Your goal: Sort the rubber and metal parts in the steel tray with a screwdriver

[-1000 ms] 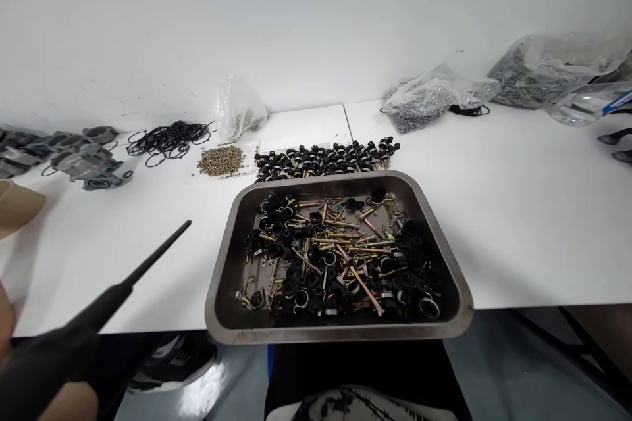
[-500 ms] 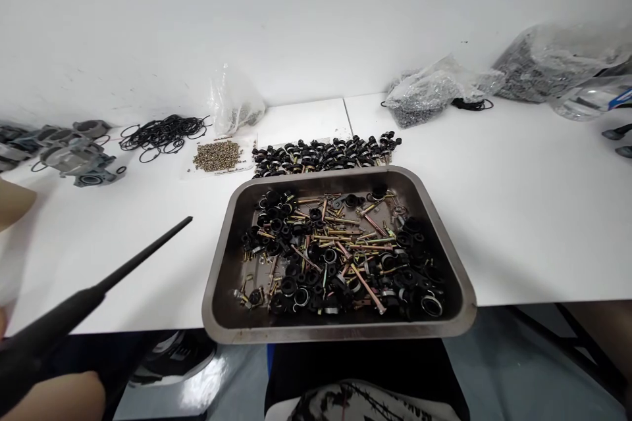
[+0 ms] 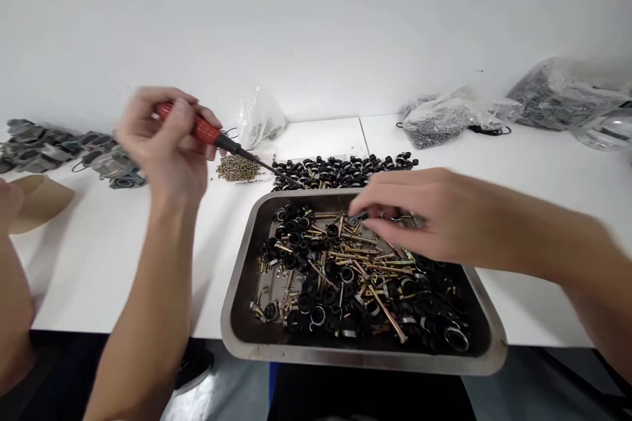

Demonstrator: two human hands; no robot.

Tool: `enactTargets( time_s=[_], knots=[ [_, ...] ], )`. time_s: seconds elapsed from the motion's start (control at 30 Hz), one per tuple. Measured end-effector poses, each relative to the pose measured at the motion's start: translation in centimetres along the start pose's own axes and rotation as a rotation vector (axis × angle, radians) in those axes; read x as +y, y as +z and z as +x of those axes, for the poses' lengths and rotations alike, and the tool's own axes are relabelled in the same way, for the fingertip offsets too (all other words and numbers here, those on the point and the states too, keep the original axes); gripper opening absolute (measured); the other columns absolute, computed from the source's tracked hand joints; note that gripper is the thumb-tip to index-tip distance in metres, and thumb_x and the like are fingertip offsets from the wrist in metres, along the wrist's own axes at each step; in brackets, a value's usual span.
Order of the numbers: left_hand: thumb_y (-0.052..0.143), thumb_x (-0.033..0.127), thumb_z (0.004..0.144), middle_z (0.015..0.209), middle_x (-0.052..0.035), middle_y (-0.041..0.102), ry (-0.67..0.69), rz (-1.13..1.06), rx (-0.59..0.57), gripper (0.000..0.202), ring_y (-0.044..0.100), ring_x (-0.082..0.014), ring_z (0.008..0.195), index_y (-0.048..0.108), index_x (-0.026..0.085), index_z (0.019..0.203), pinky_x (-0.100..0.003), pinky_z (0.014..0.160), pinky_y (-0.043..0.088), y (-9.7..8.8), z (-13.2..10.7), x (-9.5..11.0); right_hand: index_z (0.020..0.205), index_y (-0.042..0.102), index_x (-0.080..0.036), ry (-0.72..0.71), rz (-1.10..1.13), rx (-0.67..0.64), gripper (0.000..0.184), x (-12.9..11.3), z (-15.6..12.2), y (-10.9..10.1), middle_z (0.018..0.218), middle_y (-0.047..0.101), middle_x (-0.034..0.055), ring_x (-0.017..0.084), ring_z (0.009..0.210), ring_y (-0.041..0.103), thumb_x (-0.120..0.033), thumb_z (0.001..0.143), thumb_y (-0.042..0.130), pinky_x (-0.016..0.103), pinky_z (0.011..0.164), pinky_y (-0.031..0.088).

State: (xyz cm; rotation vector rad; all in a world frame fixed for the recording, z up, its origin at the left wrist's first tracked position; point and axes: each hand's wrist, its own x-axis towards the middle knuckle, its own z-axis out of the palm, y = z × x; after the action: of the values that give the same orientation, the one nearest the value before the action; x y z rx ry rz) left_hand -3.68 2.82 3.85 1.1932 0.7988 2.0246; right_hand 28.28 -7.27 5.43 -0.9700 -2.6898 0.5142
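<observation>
My left hand (image 3: pixel 165 145) is closed round a red-handled screwdriver (image 3: pixel 197 128), held above the table left of the tray, its dark shaft pointing right towards the tray's far left corner. My right hand (image 3: pixel 419 217) reaches in from the right over the far part of a steel tray (image 3: pixel 236 302), fingertips pinched together among the parts; what they pinch is too small and blurred to name. The tray holds a heap of black rings and brass-coloured bolts (image 3: pixel 345 270).
Behind the tray lie a row of black assembled parts (image 3: pixel 340 170), a small pile of brass bits (image 3: pixel 237 168), grey metal housings (image 3: pixel 54 148) and plastic bags of parts (image 3: pixel 454 115). A tan flat piece (image 3: pixel 39 200) and another person's limb (image 3: pixel 12 316) sit at the left edge.
Both my hands have come into view, the left with the red screwdriver, the right into the tray. The black pointed tool at the lower left is gone from view. The view shifted slightly.
</observation>
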Motion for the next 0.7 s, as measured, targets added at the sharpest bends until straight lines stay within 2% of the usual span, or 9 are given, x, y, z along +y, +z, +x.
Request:
enactTargets(
  time_s=[0.07, 0.1, 0.2, 0.27, 0.37, 0.5, 0.6, 0.7],
  knots=[
    [0.068, 0.007, 0.081, 0.064, -0.0018, 0.060, 0.003, 0.048, -0.094, 0.012, 0.056, -0.0116, 0.053, 0.063, 0.015, 0.075, -0.025, 0.036, 0.027, -1.2, 0.7, -2.3, 0.132, 0.062, -0.017, -0.158, -0.028, -0.058, 0.034, 0.2, 3.6, 2.0, 0.125, 0.065, 0.0124, 0.021, 0.104, 0.063, -0.028, 0.103, 0.048, 0.038, 0.091, 0.050],
    [0.065, 0.009, 0.085, 0.064, -0.0021, 0.060, -0.043, 0.068, -0.103, 0.012, 0.053, -0.0101, 0.049, 0.062, 0.015, 0.075, -0.026, 0.035, 0.023, -1.8, 0.9, -3.4, 0.138, 0.058, -0.017, -0.243, -0.048, -0.088, 0.039, 0.3, 5.1, 3.2, 0.134, 0.061, 0.0130, 0.024, 0.116, 0.059, -0.027, 0.101, 0.053, 0.040, 0.099, 0.048],
    [0.058, 0.020, 0.095, 0.065, -0.0016, 0.062, -0.187, 0.049, -0.087, 0.014, 0.047, -0.0078, 0.047, 0.059, 0.017, 0.081, -0.025, 0.038, 0.020, -3.4, 1.2, -5.5, 0.146, 0.051, -0.017, -0.421, -0.112, -0.172, 0.053, 0.6, 8.1, 6.2, 0.149, 0.051, 0.0137, 0.029, 0.137, 0.046, -0.026, 0.096, 0.063, 0.047, 0.115, 0.038],
    [0.060, 0.026, 0.094, 0.067, -0.0013, 0.062, -0.217, 0.004, -0.116, 0.015, 0.048, -0.0082, 0.050, 0.058, 0.019, 0.081, -0.025, 0.039, 0.022, -4.1, 1.2, -5.9, 0.140, 0.057, -0.016, -0.443, -0.148, -0.211, 0.045, 0.7, 8.7, 7.1, 0.148, 0.052, 0.0140, 0.029, 0.135, 0.048, -0.026, 0.096, 0.064, 0.049, 0.114, 0.038],
    [0.070, 0.031, 0.086, 0.069, -0.0011, 0.063, -0.231, -0.026, -0.205, 0.016, 0.050, -0.0101, 0.051, 0.058, 0.022, 0.080, -0.028, 0.042, 0.033, -4.7, 1.6, -5.9, 0.121, 0.067, -0.016, -0.356, -0.131, -0.259, 0.026, 1.1, 8.6, 6.7, 0.132, 0.062, 0.0118, 0.025, 0.120, 0.057, -0.022, 0.097, 0.062, 0.043, 0.102, 0.047],
    [0.070, 0.035, 0.084, 0.071, -0.0010, 0.064, -0.247, -0.015, -0.272, 0.017, 0.051, -0.0125, 0.051, 0.057, 0.026, 0.079, -0.030, 0.048, 0.043, -5.4, 2.0, -6.1, 0.115, 0.070, -0.017, -0.260, -0.069, -0.271, 0.024, 1.9, 7.9, 5.6, 0.114, 0.067, 0.0083, 0.021, 0.105, 0.061, -0.013, 0.094, 0.060, 0.037, 0.089, 0.050],
    [0.067, 0.035, 0.087, 0.071, -0.0014, 0.063, -0.253, -0.015, -0.234, 0.017, 0.053, -0.0130, 0.053, 0.056, 0.025, 0.079, -0.029, 0.048, 0.044, -5.7, 1.3, -6.3, 0.115, 0.070, -0.018, -0.265, -0.134, -0.232, 0.030, 2.3, 7.4, 5.1, 0.112, 0.067, 0.0082, 0.020, 0.101, 0.062, -0.007, 0.094, 0.053, 0.037, 0.086, 0.049],
    [0.064, 0.034, 0.089, 0.070, -0.0013, 0.062, -0.303, -0.033, -0.149, 0.017, 0.052, -0.0122, 0.051, 0.055, 0.023, 0.079, -0.029, 0.049, 0.045, -5.8, 0.2, -6.2, 0.106, 0.070, -0.017, -0.215, -0.283, -0.172, 0.029, 2.3, 7.0, 4.3, 0.104, 0.067, 0.0092, 0.022, 0.092, 0.061, -0.006, 0.095, 0.046, 0.039, 0.082, 0.048]
  ],
)
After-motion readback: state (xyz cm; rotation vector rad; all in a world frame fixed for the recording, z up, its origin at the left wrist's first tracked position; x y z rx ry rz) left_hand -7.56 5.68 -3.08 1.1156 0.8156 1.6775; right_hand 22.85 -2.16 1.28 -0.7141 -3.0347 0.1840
